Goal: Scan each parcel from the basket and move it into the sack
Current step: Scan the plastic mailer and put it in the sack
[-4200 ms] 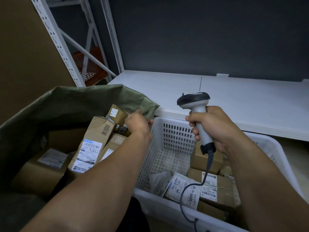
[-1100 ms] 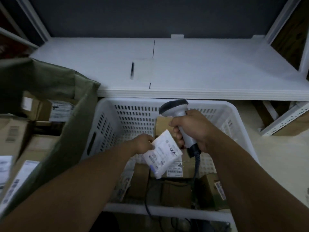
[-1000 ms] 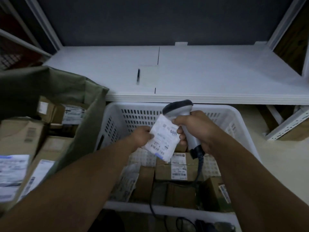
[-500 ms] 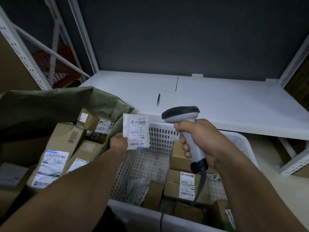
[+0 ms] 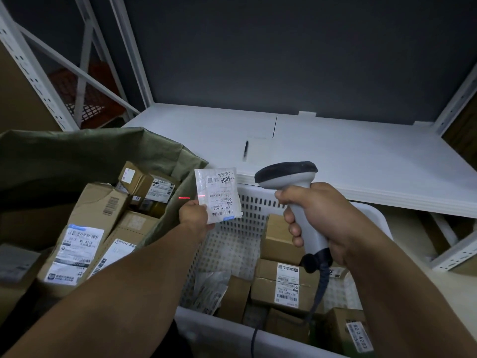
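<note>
Pinched a flat white parcel by its lower left corner in the left hand, thumb on the label side, fingers hidden behind. Held it upright in the air with the printed label, marked 3005, turned toward the camera. Kept it over the meeting of two containers: the right lip of the green sack and the far left corner of the white basket.

Gripped a grey scanner in the right hand, fingers curled tight round the handle, dark head aimed toward nine o'clock at the parcel, near it but not touching. Threw a thin red line across the parcel's left edge and onto the sack cloth just beyond, at nine o'clock. Trailed a dark cable from the foot of the handle down into the basket.

Saw brown labelled boxes piled in the sack, at nine o'clock of the basket and touching its side. Saw more cardboard boxes in the basket at six o'clock of the scanner, with a crumpled clear-wrapped packet at their nine o'clock.

Noted a white shelf at twelve o'clock of the basket, a dark pen lying on it.
</note>
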Available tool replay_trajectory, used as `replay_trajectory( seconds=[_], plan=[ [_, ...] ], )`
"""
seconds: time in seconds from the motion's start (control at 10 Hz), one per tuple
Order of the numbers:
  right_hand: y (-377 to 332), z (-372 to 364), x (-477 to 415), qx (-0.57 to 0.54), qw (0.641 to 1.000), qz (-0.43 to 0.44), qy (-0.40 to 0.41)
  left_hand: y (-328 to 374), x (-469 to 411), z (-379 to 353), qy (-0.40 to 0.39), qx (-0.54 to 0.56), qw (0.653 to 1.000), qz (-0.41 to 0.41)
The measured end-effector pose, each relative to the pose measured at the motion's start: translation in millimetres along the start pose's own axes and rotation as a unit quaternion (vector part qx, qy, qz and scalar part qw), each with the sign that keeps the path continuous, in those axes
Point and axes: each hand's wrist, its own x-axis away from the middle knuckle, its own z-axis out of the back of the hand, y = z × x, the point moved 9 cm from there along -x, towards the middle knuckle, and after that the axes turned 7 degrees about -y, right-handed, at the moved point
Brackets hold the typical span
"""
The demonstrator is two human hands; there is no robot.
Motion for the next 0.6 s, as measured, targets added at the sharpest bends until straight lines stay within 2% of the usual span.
replay_trajectory(
  seconds=[0.4,0.6],
  plan=[
    [-0.3,-0.5,0.0,0.008,1.0,0.002,0.0,-2.3,-0.1,-4.5,0.033,0.024,0.999,-0.015],
    [1.4,1.0,-0.9,0.008,1.0,-0.002,0.001,-2.5,3.2,-13.3,0.016,0.065,0.998,-0.013]
  ],
)
